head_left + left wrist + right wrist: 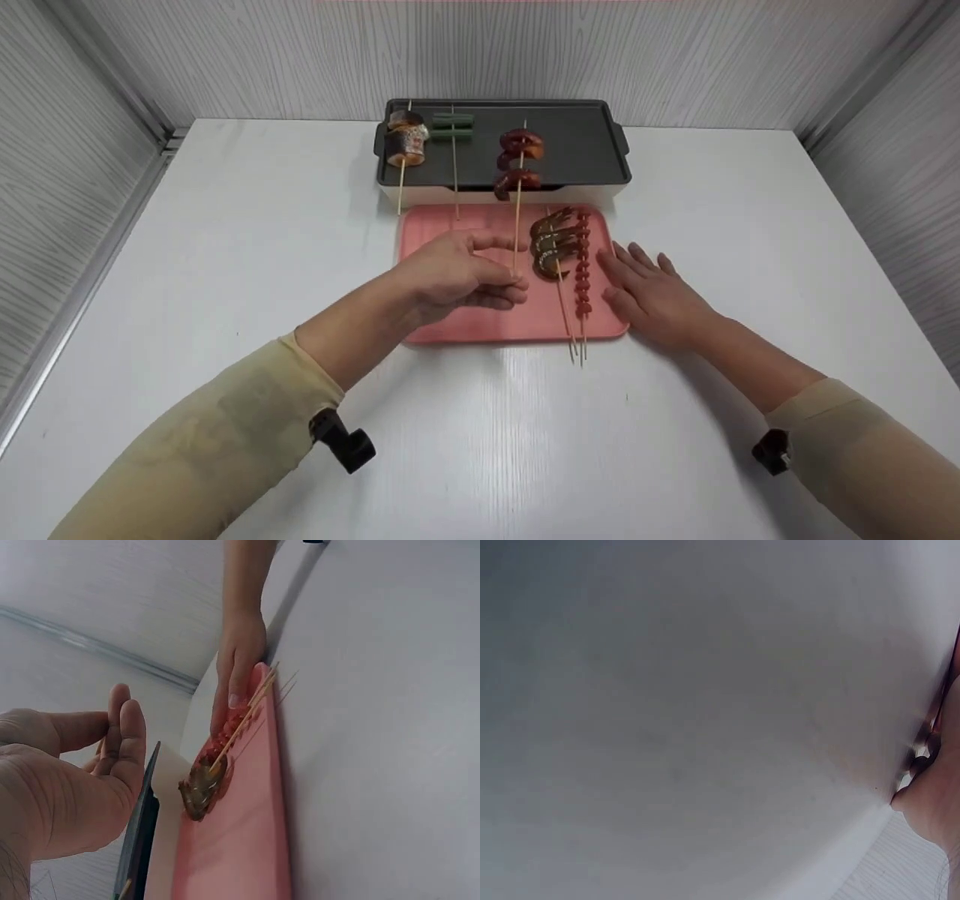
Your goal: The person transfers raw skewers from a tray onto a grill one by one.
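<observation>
The left hand (pixel 457 271) pinched a skewer (pixel 518 206) of glossy, dark-red pieces (pixel 517 180); the right hand (pixel 660 300), fingers straight, rested at the right edge of the tray (pixel 510 326).

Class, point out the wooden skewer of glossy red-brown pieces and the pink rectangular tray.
Wooden skewer of glossy red-brown pieces (pixel 511 180): head view, on the lowest piece.
Pink rectangular tray (pixel 491 325): head view, on the bare floor.

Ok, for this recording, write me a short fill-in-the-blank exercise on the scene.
The person's ____ hand holds a skewer.
The tray under the shrimp is coloured ____.
In the head view, the held skewer is to the ____ of the green pieces.

Missing words: left; pink; right.
</observation>
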`<state>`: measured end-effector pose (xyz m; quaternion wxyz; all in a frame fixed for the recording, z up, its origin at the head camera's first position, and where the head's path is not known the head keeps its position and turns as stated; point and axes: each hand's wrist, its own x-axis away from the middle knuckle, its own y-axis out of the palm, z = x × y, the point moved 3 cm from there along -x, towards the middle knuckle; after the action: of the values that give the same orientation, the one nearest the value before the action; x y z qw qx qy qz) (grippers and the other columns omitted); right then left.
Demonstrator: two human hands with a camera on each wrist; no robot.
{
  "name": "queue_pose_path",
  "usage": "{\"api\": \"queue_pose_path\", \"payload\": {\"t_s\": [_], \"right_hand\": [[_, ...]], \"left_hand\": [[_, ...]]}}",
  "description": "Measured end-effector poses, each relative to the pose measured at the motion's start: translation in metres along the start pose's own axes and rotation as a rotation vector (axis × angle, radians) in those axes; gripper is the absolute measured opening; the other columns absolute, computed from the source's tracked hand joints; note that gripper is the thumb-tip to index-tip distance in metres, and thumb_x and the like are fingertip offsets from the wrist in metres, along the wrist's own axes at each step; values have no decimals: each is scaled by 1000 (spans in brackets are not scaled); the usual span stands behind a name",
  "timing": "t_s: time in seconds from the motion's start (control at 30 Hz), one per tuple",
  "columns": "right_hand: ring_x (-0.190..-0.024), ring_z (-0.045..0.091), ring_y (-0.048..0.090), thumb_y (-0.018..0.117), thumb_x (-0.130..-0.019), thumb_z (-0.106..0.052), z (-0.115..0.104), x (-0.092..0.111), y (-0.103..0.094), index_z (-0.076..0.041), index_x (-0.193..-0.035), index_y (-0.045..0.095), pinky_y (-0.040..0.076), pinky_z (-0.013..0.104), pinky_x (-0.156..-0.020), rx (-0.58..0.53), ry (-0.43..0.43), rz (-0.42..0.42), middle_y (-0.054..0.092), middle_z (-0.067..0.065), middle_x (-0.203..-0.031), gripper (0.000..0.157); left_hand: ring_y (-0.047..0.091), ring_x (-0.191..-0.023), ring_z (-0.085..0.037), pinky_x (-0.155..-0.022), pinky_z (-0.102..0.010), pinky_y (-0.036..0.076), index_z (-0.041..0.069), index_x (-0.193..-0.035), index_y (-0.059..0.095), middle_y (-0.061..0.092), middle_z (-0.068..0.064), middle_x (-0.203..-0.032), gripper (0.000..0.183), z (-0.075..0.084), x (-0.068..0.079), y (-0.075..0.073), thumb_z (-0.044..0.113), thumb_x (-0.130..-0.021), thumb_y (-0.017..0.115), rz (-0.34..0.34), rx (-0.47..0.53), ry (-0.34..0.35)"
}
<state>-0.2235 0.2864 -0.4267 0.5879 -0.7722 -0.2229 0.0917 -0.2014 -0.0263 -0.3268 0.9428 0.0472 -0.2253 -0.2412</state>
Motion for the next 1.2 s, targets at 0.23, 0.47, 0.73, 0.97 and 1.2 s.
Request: {"api": "queue_pose_path", "payload": {"t_s": [0.23,0.47,0.73,0.97,1.2], "right_hand": [[-163,37,3,29,-115,-54,1,0,1,-19,-172,16,2,65,-127,-2,-3,5,10,7,-178,68],[-163,36,3,28,-115,-54,1,0,1,-20,-172,15,3,64,-128,3,3,-2,9,6,-178,68],[-163,36,2,29,-115,-54,1,0,0,-20,-172,15,2,64,-128,-4,1,0,9,6,-178,68],[-163,37,4,30,-115,-52,1,0,0,-17,-171,17,3,65,-127,-3,-9,4,12,9,-177,68],[-163,38,4,30,-115,-51,1,0,0,-16,-171,16,3,65,-127,1,-10,7,10,9,-177,67]], "left_hand": [[76,-80,-20,-81,-34,63,3,-145,58,77,-15,-91,43,25,-27,-6,-4,-103,64,32,32,35],[76,-77,-18,-79,-32,63,4,-145,59,76,-12,-89,42,37,-52,-15,-3,-104,63,82,47,27],[75,-83,-19,-89,-35,61,2,-151,55,75,-12,-94,47,39,-75,-25,0,-105,63,134,49,20],[73,-87,-19,-92,-35,60,3,-153,54,74,-11,-96,48,35,-88,-28,1,-106,62,164,37,-5],[73,-89,-18,-92,-34,60,4,-155,52,73,-12,-102,48,33,-93,-30,2,-107,59,184,10,-32]]}}
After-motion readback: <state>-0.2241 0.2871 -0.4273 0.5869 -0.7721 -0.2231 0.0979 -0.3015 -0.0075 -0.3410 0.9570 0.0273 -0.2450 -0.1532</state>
